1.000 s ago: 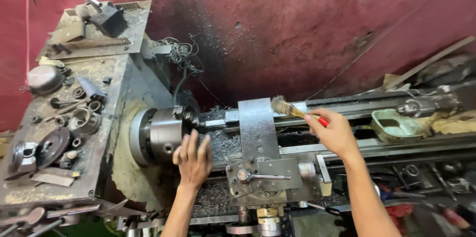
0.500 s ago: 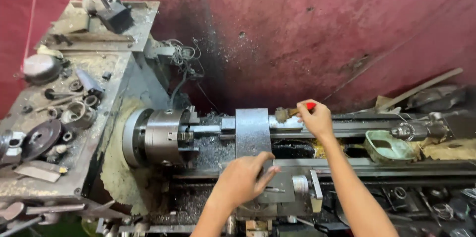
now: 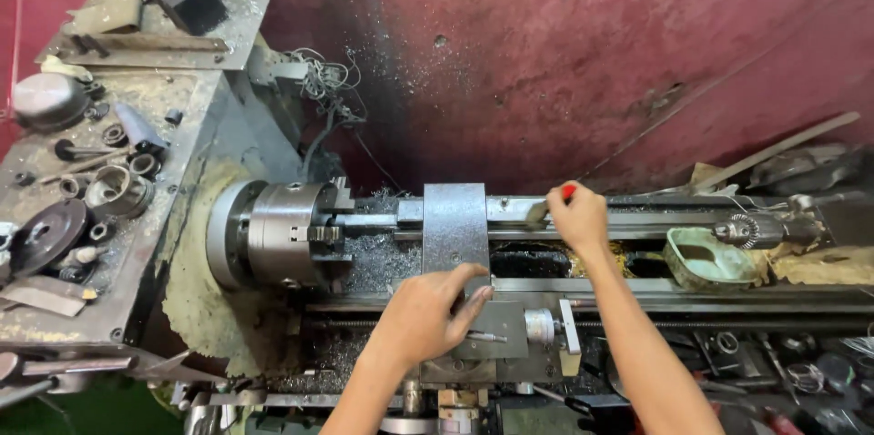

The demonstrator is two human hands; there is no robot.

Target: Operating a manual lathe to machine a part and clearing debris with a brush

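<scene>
— Looking down: where was the left hand (image 3: 428, 317)?
— Fingers loosely curled, resting on the lathe carriage (image 3: 455, 244), gripping nothing.
— And the right hand (image 3: 578, 217)?
— Closed around a red-handled brush (image 3: 546, 207) at the lathe's rear rail, beside the carriage.

This is a metalworking workshop. A grimy grey metal lathe (image 3: 455, 244) with a steel three-jaw chuck (image 3: 282, 233) fills the view before a stained red wall (image 3: 564, 53). Loose metal rings and discs (image 3: 82, 198) litter its headstock on the left.

Red-handled brush (image 3: 549, 205) lying across lathe bed (image 3: 637, 217).
</scene>
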